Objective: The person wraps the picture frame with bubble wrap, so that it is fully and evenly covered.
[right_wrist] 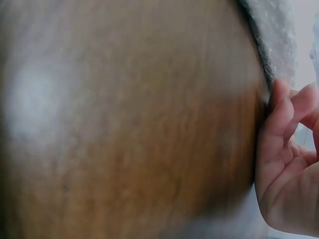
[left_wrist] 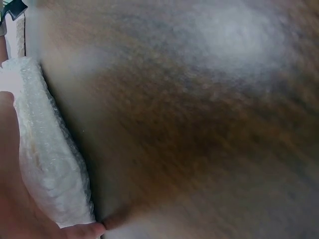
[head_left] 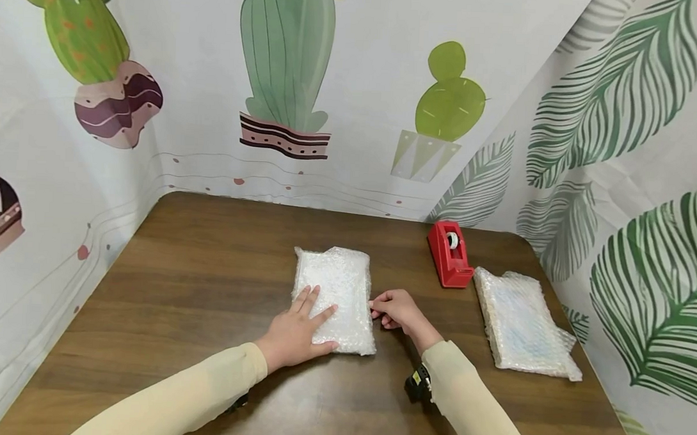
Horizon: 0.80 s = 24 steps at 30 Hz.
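A flat parcel in clear bubble wrap (head_left: 346, 275) lies on the brown table. My left hand (head_left: 294, 334) rests on its lower left part, fingers spread and straight. In the left wrist view, the thumb reaches the near end of the bubble-wrapped parcel (left_wrist: 52, 159). At the parcel's right edge is my right hand (head_left: 400, 310), its fingers curled. Its thumb and forefinger pinch at the edge of the wrap; whether a small piece of tape is between them is too small to tell. The right wrist view shows these fingertips (right_wrist: 281, 92) against the wrap.
A red tape dispenser (head_left: 449, 256) with a roll in it stands behind my right hand. Another bubble-wrapped parcel (head_left: 523, 323) lies near the table's right edge. Fabric printed with cacti and leaves (head_left: 356, 173) hangs around the wooden table (head_left: 208, 270).
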Motion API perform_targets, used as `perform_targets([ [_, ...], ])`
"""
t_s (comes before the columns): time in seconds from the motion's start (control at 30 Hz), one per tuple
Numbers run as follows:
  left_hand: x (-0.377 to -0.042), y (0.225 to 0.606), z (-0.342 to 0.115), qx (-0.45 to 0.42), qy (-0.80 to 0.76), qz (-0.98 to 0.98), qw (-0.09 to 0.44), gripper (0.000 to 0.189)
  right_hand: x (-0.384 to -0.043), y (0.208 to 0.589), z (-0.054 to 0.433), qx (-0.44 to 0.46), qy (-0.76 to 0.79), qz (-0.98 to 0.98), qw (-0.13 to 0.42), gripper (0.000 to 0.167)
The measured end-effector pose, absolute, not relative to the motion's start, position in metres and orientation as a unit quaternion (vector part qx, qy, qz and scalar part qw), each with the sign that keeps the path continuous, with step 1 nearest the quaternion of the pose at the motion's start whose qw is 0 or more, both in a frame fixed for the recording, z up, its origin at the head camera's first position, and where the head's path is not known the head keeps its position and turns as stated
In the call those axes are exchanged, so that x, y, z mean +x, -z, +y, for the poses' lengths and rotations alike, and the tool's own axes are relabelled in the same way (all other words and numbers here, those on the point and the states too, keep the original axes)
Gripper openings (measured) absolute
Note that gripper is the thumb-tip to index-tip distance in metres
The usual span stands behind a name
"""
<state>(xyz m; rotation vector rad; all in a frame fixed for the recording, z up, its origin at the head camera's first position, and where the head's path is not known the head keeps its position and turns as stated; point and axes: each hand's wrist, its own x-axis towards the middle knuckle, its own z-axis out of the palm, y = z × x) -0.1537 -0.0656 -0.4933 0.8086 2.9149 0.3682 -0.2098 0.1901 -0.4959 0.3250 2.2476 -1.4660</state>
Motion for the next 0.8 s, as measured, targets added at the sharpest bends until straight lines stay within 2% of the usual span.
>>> perform_targets([
  [0.57,-0.153,0.496,-0.066,0.262,-0.137,0.954,0.056,0.070,-0.204,0.496,0.176,0.133,0.520,0.828,0.163,0.015],
  [0.8,-0.153,0.496,-0.065,0.265,-0.137,0.953,0.044,0.070,-0.201,0.490,0.180,0.094,0.528,0.821,0.196,0.028],
])
